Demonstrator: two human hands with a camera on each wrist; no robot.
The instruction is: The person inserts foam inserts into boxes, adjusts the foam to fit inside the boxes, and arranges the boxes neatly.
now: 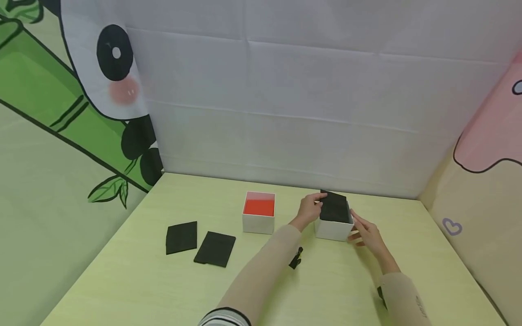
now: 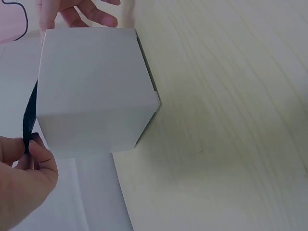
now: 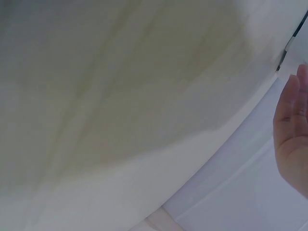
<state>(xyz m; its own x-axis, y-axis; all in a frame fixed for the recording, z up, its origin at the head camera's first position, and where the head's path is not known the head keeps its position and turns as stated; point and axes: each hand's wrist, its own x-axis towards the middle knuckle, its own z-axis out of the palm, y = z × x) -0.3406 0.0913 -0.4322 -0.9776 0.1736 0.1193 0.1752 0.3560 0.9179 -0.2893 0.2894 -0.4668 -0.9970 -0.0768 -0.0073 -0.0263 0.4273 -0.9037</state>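
Observation:
On the right of the table stands a white box point(image 1: 333, 230), with a black square sheet point(image 1: 335, 209) lying over its top. My left hand point(image 1: 308, 210) pinches the sheet's left edge between thumb and fingers. In the left wrist view that hand point(image 2: 26, 175) holds the dark sheet point(image 2: 30, 113) slightly raised at its edge, beside the box point(image 2: 94, 72). At the box's right side, my right hand point(image 1: 369, 235) rests with its fingers extended against the wall and rim. The right wrist view shows part of this hand point(image 3: 294, 130), its fingers fairly straight.
Left of that box is a second white box point(image 1: 258, 224), its top uncovered, with a red sheet or lining point(image 1: 259, 207) inside. Two more black sheets, one point(image 1: 181, 237) and another point(image 1: 215, 249), lie flat at the table's left. A white cloth backdrop point(image 1: 253, 113) rises behind the table.

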